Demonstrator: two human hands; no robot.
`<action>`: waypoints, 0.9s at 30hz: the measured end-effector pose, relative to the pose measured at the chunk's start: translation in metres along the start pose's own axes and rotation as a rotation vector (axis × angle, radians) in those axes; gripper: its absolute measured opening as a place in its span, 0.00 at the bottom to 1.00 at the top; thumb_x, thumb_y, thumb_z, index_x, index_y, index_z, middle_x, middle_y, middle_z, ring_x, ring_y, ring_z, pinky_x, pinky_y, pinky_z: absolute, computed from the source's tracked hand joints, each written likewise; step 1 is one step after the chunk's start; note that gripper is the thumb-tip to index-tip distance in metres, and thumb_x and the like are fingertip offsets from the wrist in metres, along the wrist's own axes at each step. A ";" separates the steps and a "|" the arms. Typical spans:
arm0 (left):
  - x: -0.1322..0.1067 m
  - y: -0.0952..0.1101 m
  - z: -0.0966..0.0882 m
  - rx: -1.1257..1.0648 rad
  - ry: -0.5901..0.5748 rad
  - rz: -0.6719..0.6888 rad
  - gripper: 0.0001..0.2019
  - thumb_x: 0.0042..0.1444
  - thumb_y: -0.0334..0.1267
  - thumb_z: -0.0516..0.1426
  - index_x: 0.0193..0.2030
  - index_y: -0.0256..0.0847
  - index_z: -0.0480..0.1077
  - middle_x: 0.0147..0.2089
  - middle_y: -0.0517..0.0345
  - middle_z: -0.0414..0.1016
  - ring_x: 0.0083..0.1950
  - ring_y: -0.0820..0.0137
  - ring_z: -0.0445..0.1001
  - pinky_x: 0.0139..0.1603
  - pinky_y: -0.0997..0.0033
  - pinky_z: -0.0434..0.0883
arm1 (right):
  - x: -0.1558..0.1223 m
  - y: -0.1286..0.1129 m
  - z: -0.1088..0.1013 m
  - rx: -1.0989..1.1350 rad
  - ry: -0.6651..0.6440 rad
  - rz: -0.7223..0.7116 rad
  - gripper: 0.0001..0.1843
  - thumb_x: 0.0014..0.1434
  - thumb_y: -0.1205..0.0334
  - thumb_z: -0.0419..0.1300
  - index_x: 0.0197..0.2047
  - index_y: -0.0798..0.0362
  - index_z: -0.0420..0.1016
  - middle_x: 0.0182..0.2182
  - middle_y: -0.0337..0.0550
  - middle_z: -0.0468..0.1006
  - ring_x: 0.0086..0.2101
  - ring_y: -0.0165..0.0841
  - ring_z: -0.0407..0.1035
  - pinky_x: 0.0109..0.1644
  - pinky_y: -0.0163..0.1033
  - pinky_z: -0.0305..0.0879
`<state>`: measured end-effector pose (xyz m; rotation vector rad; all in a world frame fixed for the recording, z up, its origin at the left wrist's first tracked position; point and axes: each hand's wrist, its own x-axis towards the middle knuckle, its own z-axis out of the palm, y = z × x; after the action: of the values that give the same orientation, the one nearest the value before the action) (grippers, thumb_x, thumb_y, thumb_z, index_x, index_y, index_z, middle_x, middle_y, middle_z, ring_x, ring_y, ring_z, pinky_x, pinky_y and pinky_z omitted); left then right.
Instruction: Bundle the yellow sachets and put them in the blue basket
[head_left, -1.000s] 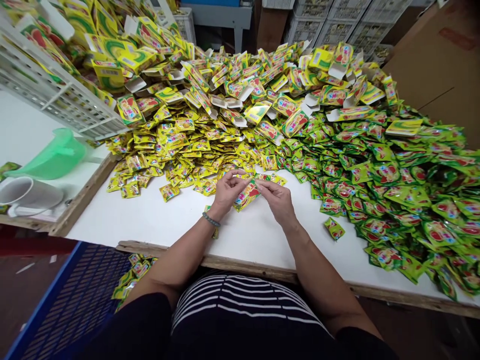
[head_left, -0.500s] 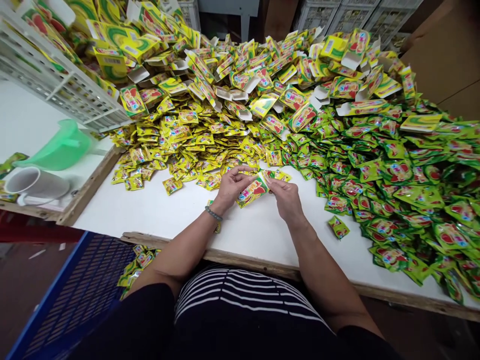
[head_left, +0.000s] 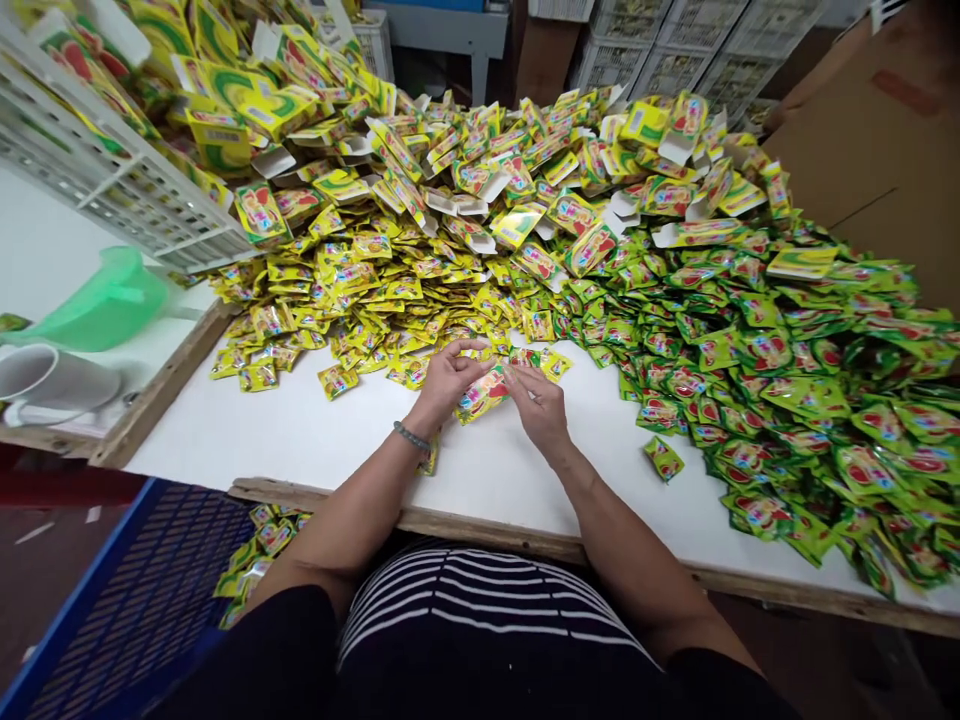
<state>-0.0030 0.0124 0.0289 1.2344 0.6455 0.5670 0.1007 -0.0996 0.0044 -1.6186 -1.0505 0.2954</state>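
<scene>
Left hand (head_left: pixel 448 380) and right hand (head_left: pixel 537 405) half-closed, fingertips pinching sachet strip (head_left: pixel 482 393) between them, just front of yellow sachet pile (head_left: pixel 360 290), above table (head_left: pixel 300 450). Short pinch keeps strip steady.

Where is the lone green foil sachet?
In the head view the sachet lies on the white table, right of the left hand, just off the green sachet heap.

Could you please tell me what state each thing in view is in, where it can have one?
Foil sachet, held between both hands
Left hand, fingers curled over the sachet
Right hand, fingertips on the sachet's end
Yellow sachets, loosely heaped
Green sachets, loosely heaped
White mug, lying on its side
White plastic crate, tilted
</scene>
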 end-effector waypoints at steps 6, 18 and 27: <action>-0.011 0.035 -0.028 0.592 -0.395 -0.151 0.13 0.40 0.42 0.67 0.32 0.39 0.75 0.15 0.67 0.64 0.16 0.79 0.54 0.22 0.75 0.49 | 0.022 0.050 -0.030 -0.334 0.200 0.076 0.18 0.62 0.53 0.52 0.46 0.49 0.79 0.47 0.49 0.79 0.50 0.40 0.69 0.57 0.51 0.61; 0.037 0.032 0.041 1.329 -0.139 0.287 0.08 0.53 0.33 0.58 0.40 0.39 0.76 0.40 0.46 0.76 0.43 0.58 0.73 0.42 0.67 0.64 | 0.024 0.072 -0.052 -0.605 0.000 0.269 0.15 0.58 0.57 0.57 0.48 0.49 0.76 0.51 0.50 0.75 0.52 0.47 0.62 0.53 0.54 0.59; 0.071 -0.019 0.065 1.310 -0.172 0.129 0.12 0.43 0.30 0.65 0.37 0.35 0.74 0.42 0.41 0.75 0.52 0.52 0.70 0.51 0.63 0.66 | 0.028 0.073 -0.059 -0.493 0.055 0.354 0.19 0.47 0.65 0.64 0.45 0.50 0.72 0.43 0.46 0.76 0.44 0.42 0.68 0.48 0.47 0.63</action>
<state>0.0942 0.0144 0.0139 2.5243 0.8087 0.0645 0.1907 -0.1157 -0.0309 -2.2509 -0.8277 0.2338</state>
